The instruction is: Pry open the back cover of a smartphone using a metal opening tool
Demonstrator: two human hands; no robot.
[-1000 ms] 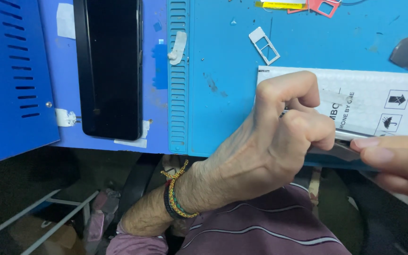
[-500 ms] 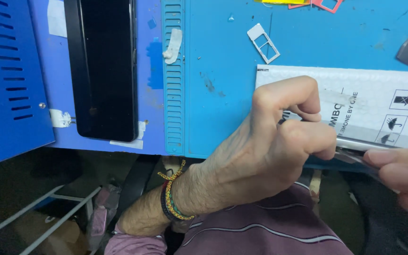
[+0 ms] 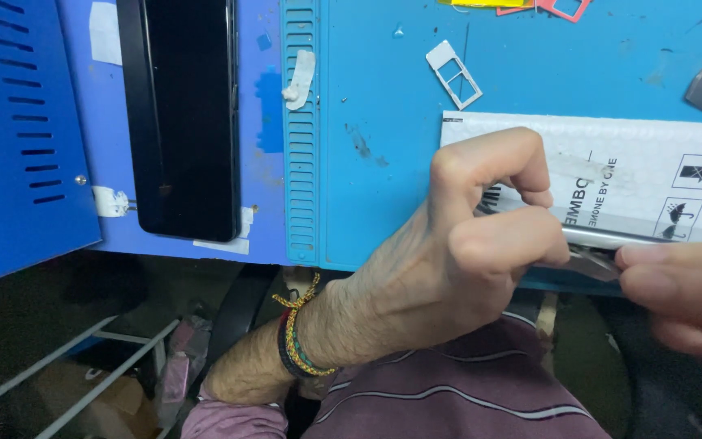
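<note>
Left hand point(image 3: 457, 268) clenched, thumb and bent forefinger pinching one end of a thin grey flat part point(image 3: 603, 248), probably a phone frame or panel edge; kept at the near edge of the blue work mat point(image 3: 383, 122), likely so both hands can steady it. Right hand point(image 3: 684, 293) pinches the other end; fingers blurred.

Just beyond the left knuckles: white bubble mailer point(image 3: 635, 171), flat; contents cannot be told. Further beyond: white SIM tray point(image 3: 453, 75), slots empty. Well to the left of the hand: black phone point(image 3: 182, 118), lying screen-up.
</note>
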